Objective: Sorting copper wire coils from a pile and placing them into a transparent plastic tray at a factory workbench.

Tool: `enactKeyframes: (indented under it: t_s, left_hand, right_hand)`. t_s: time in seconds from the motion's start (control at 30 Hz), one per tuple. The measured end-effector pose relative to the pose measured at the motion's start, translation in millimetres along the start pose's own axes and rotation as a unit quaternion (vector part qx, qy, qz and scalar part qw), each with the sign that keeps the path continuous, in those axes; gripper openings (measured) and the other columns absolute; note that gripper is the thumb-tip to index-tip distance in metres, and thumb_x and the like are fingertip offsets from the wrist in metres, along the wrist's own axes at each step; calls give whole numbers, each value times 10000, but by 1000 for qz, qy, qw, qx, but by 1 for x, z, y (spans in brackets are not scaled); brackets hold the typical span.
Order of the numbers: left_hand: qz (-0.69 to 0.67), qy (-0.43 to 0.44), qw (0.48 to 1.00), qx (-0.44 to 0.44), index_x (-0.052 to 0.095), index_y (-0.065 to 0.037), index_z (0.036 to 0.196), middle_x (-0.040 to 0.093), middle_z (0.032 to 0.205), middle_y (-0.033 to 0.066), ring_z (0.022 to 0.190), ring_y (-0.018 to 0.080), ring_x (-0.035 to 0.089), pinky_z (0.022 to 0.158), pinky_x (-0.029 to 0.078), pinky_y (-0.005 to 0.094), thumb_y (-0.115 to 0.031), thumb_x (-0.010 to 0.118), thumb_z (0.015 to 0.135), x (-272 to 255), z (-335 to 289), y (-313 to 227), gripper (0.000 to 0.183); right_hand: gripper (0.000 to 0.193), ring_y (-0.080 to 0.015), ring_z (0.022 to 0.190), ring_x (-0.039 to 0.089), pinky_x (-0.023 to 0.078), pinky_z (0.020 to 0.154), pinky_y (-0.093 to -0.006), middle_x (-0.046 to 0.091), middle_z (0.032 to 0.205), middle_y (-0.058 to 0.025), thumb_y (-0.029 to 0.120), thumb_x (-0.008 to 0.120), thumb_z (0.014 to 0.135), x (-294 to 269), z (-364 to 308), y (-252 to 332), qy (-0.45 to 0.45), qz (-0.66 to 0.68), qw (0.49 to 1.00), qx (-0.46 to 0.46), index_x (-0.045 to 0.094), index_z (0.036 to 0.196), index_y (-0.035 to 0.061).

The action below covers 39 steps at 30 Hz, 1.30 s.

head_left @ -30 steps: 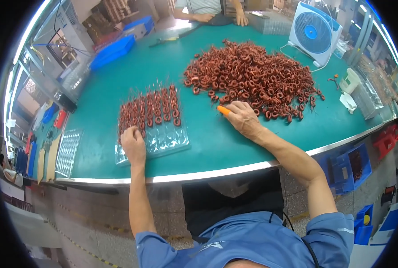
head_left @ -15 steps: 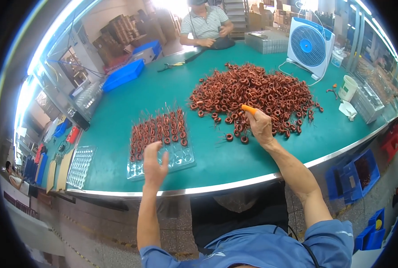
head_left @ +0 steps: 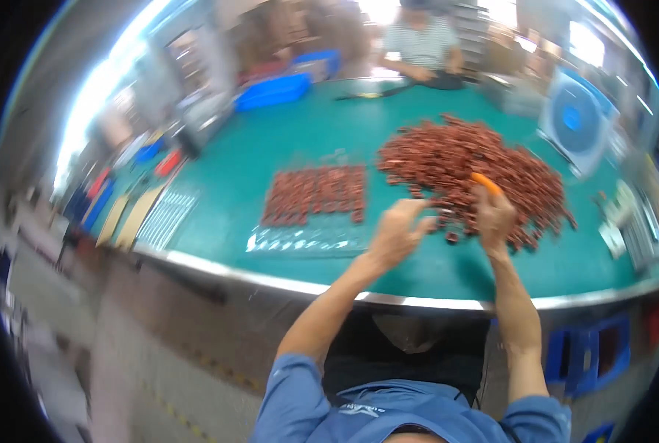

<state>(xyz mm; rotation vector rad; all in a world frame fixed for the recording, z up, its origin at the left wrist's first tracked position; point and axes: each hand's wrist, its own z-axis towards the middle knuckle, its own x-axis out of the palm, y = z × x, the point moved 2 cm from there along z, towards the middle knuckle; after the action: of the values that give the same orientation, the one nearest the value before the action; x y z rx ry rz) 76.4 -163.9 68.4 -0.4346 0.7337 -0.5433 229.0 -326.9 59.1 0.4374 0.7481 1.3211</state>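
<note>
A heap of small reddish-brown wire-wound ring coils [head_left: 448, 148] lies on the green table. My right hand [head_left: 496, 218] is over the heap's near side, with an orange finger cot [head_left: 486, 184] on one fingertip. Its fingers are curled together, and what they may hold is hidden and blurred. At the heap's near left edge, my left hand [head_left: 397, 235] has its thumb and fingers apart, with nothing visible between them. To its left sits a clear plastic tray [head_left: 300, 241], its far rows filled with coils [head_left: 315, 193] and its near row of pockets bare.
A blue and white fan [head_left: 575, 111] stands at the right, beyond a pale tub [head_left: 623, 203]. Blue bins [head_left: 274, 91] are at the far left edge. Another person [head_left: 418, 52] sits across the table. More clear trays [head_left: 167, 220] lie at the left.
My left hand has moved from above the tray rightward to the heap's edge. The view has swung left and blurred, while my right hand stays over the heap.
</note>
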Motion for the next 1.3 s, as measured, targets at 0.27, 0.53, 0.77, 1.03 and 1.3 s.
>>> enactKeyframes:
  t_s: [0.27,0.53,0.77,1.03,1.3]
  left_hand:
    - [-82,-33,996,16,462,7,980,550,887,201,884,390,555,758,445,493,-109,573,829,85,20,-19,221]
    - [-202,-95,967,-125,399,-5,1107,588,806,207,759,372,613,676,472,455,-86,569,869,71,10,-23,304]
    - [-231,-67,961,-135,577,-14,1010,623,894,105,728,194,636,655,519,331,-206,567,967,41,1,0,196]
    - [-421,4,877,-234,558,-9,1077,640,783,81,654,149,632,601,514,266,-237,469,1024,48,4,4,251]
    - [-474,34,819,-323,519,-10,1053,608,677,88,542,173,606,510,488,265,-247,456,1016,42,-2,4,248]
  right_hand:
    - [233,-47,684,569,484,600,-191,655,833,-10,166,546,998,-7,-6,-11,9,201,976,86,663,1134,16]
    - [266,-61,746,593,509,651,-211,664,879,-23,178,543,998,-21,-18,-2,27,211,977,33,641,1183,13]
    - [321,-69,676,563,457,577,-216,644,823,-34,203,565,976,18,-11,27,148,295,933,140,605,1221,0]
    - [514,-122,987,568,478,865,-283,597,1054,-34,368,609,936,2,-7,4,308,327,889,84,536,1315,28]
    - [662,-241,1212,504,433,992,-369,501,1313,-101,243,804,737,-9,-13,27,253,134,939,-193,536,1311,53]
